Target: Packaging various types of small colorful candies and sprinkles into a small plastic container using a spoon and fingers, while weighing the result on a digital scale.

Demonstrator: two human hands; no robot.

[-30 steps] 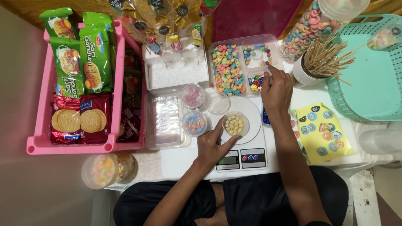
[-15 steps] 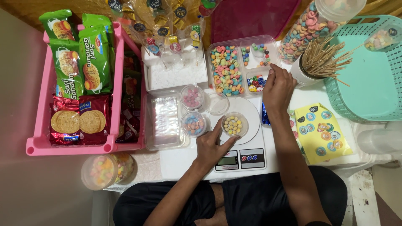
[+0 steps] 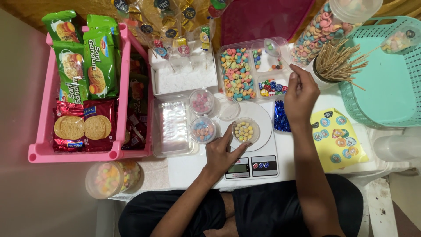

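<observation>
A: Left hand [image 3: 222, 151]?
B: Fingers clamping on small cup [image 3: 245, 131] w/ yellow candies, sitting on scale [image 3: 254, 149].
A: Right hand [image 3: 300, 94]?
B: Hovering over divided candy tray [image 3: 252, 72], fingertips pinching together; can't tell what's betw. them.

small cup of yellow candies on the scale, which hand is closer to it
Left. The left hand touches the small cup of yellow candies on the scale, fingers at its near-left side. The right hand is up by the divided candy tray, apart from the cup.
</observation>
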